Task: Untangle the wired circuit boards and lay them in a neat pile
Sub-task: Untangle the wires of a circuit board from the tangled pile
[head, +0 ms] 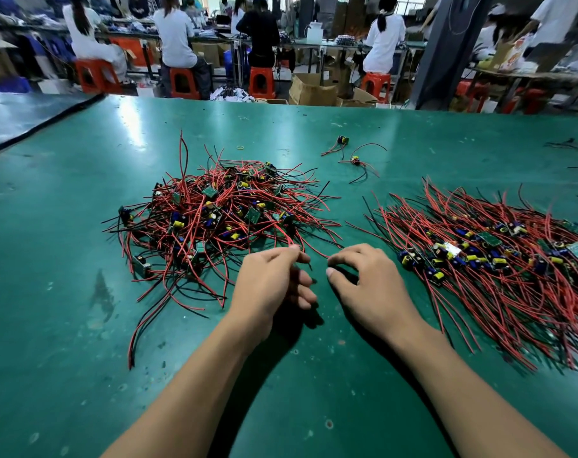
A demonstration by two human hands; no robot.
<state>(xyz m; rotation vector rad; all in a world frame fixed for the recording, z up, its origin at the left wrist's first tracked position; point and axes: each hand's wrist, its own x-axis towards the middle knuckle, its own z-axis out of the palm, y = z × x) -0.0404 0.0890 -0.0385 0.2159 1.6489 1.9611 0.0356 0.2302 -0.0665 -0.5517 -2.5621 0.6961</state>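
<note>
Wired circuit boards [211,219] are heaped in a tangle on the green table [66,292], left of a combed pile [499,259]. A red wire [290,243] is pinched by the left hand [271,285]. The right hand [367,282] is curled; whether anything is gripped cannot be determined.

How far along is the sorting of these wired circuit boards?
Done: many boards lie with their wires combed straight in the neat pile on the right. In hand: the left hand pinches a red wire from the tangled heap; the right hand is curled beside it, grip unclear. Left: that whole heap and two stray boards farther back.
</note>
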